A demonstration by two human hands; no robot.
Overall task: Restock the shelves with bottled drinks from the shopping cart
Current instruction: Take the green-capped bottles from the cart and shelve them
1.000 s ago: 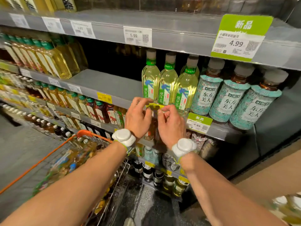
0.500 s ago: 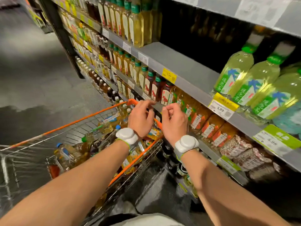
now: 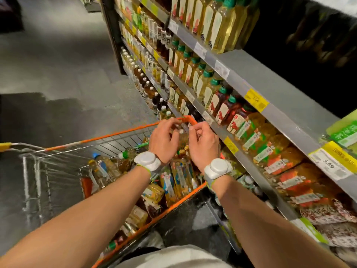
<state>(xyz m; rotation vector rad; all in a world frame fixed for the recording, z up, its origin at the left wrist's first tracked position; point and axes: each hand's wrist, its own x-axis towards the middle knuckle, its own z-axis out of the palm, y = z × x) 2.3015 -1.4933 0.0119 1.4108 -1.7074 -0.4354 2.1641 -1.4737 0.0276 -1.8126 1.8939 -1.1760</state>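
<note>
- Cart [image 3: 123, 132]: wire basket w/ orange rim, parked just beside the shelves.
- Bottles [image 3: 179, 178]: yellow and amber drinks, lying jumbled in the cart, caps green/blue.
- Shelves [image 3: 274, 88]: grey, tiered; upright bottle rows on the left, bare stretch on the right.

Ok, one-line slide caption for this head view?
Both empty hands, left and right, hover over bottle-filled orange cart beside drink shelves.

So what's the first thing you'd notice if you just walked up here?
Two bare hands, the left hand and the right hand, hover together over an orange-rimmed shopping cart heaped with bottled drinks. To their right run long shelves packed with yellow and red tea bottles.
</note>
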